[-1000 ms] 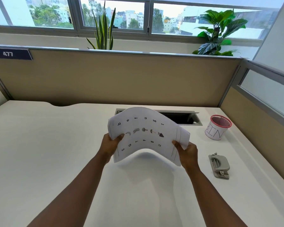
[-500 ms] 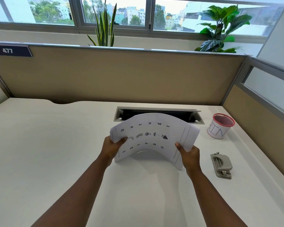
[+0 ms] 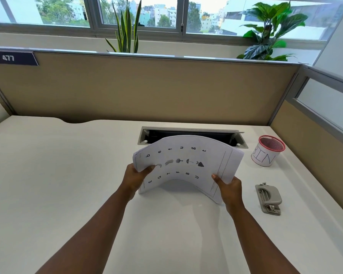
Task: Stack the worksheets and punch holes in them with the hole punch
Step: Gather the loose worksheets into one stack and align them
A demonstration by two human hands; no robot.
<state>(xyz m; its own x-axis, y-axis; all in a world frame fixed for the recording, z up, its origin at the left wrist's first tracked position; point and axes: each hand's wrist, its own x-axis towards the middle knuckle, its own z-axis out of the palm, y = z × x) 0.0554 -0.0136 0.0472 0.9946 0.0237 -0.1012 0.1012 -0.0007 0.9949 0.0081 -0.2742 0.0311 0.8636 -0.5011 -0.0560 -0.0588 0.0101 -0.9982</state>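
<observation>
Worksheets (image 3: pixel 188 167): stack arched above the desk (image 3: pixel 67 184), pinched at either end by left hand (image 3: pixel 136 177) and right hand (image 3: pixel 229 187); squaring step apparently underway; next calls for hole punch (image 3: pixel 268 197), unused, right.

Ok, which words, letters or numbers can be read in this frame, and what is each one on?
"477": dark nameplate on the partition.
"BIN": handwritten on the mesh cup.
"b e f u g t": top worksheet, upper row.
"E G T F B U": same sheet, lower row.
Small print at the sheet's corner: too small to read.
Hole punch: no text.
</observation>
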